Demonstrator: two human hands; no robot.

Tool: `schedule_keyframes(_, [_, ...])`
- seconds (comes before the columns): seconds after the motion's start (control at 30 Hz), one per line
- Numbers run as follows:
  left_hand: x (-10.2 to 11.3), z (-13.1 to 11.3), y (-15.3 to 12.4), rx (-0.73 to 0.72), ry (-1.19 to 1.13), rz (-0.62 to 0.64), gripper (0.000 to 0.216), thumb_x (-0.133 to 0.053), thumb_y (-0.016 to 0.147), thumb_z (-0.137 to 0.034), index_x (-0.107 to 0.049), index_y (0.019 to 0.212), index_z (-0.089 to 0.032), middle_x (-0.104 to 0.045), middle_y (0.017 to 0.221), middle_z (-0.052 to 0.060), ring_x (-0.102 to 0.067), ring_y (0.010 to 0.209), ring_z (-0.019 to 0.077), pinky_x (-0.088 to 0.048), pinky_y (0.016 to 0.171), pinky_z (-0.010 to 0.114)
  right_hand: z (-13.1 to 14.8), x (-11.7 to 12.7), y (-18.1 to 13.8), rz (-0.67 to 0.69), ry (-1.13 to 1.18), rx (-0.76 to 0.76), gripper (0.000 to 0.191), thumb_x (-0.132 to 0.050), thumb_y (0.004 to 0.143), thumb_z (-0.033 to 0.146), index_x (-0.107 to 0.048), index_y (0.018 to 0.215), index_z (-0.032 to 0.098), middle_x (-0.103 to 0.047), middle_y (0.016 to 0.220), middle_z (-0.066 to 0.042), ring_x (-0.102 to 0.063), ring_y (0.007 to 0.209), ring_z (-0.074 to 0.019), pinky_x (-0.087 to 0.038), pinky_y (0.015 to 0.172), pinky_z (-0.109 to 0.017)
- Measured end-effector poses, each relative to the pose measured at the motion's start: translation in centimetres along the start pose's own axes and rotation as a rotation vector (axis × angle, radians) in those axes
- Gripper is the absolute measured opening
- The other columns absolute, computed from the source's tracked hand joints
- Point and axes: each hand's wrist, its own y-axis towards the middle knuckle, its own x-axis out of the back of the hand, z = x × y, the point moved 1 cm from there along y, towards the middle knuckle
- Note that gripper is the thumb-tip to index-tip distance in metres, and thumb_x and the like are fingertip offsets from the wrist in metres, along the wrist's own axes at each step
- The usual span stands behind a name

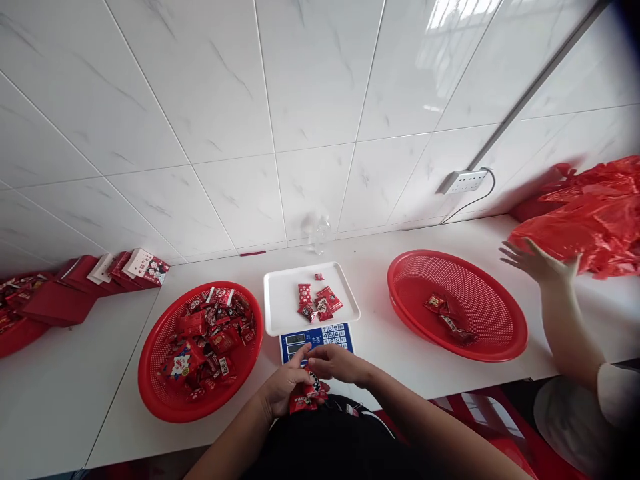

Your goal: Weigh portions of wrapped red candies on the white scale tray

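My left hand (pixel 285 388) is closed around red snack packets (pixel 304 400) close to my body, in front of the scale. My right hand (pixel 343 365) meets it there, its fingers bent over and against the packets; the hands hide part of them. Just beyond, a blue digital scale (pixel 317 337) carries a white tray (pixel 280 317), and on that tray lie several small red packets (pixel 325 307). At left, a red perforated basket (pixel 150 400) is heaped with red-wrapped snacks (pixel 213 337). Another red basket (pixel 400 297), at right, holds several packets (pixel 443 305).
A clear bottle-like object (pixel 321 233) stands by the tiled wall. Red boxes (pixel 120 270) line up at far left beside another filled basket (pixel 25 300). At right, another person's open hand (pixel 543 263) reaches by red plastic bags (pixel 590 220). A power strip (pixel 465 181) is on the wall.
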Motion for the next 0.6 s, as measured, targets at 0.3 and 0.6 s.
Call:
schedule_keyframes(0.3, [-0.2, 0.0, 0.5, 0.004, 0.003, -0.034, 0.086, -0.059, 0.063, -0.012, -0.014, 0.135, -0.026, -0.060, 0.087, 0.004, -0.064, 0.073, 0.0189, -0.045, 0.056, 0.025, 0.0, 0.4, -0.1, -0.133, 0.088, -0.009, 0.028, -0.065, 0.066, 0.041, -0.051, 0.065, 0.016, -0.050, 0.051, 0.006, -0.043, 0.048, -0.0072, -0.032, 0.048, -0.022])
schedule_keyframes(0.6, [0.2, 0.0, 0.9, -0.187, 0.192, -0.178, 0.041, -0.061, 0.070, -0.047, -0.050, 0.098, -0.019, -0.057, 0.066, -0.001, -0.050, 0.045, 0.0072, -0.033, 0.038, 0.017, -1.0, -0.1, -0.5, -0.248, 0.178, -0.058, 0.036, -0.057, 0.071, 0.052, -0.044, 0.073, 0.018, -0.063, 0.064, 0.001, -0.057, 0.061, -0.0115, -0.038, 0.055, -0.023])
